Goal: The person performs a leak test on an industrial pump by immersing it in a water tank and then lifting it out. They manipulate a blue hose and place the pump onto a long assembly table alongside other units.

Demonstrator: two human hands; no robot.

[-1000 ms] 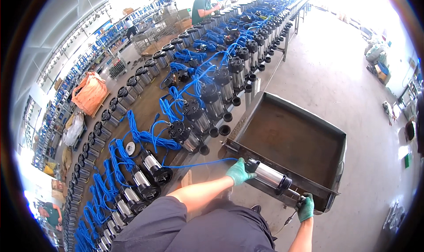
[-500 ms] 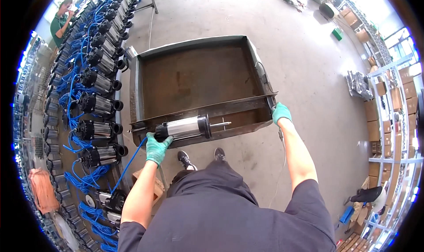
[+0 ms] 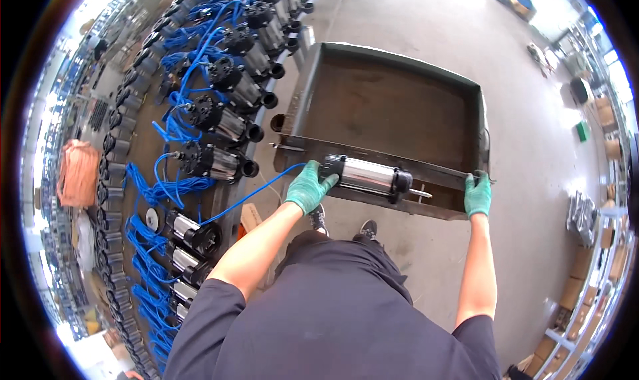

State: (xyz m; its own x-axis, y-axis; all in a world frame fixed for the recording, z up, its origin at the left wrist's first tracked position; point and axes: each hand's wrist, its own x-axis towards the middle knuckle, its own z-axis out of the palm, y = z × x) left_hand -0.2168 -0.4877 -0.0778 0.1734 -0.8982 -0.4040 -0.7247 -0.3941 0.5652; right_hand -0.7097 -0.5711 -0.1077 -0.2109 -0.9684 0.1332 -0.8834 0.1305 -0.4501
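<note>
A silver pump motor (image 3: pixel 367 174) with black end caps lies along the near ledge of a dark metal tank (image 3: pixel 393 95). Its thin shaft (image 3: pixel 422 193) points right, and a blue cable (image 3: pixel 256 192) runs from its left end. My left hand (image 3: pixel 309 188), in a green glove, is closed around that left end, thumb and fingers on the black cap. At the tank's near right corner, my right hand (image 3: pixel 477 195), also gloved, has its fingers curled over the edge. What lies inside that grip is hidden.
On my left, a bench carries rows of similar pump motors (image 3: pixel 216 162) and coiled blue cables (image 3: pixel 150 243). An orange-pink bundle (image 3: pixel 78 172) sits beyond them. Shelving with cardboard boxes (image 3: pixel 574 293) stands at the right, beside a grey wrapped bundle (image 3: pixel 581 218) on the floor.
The view has turned left, so the tank and bench sit further right in the picture. Both hands stay at the same spots, and the motor keeps its place on the ledge.
</note>
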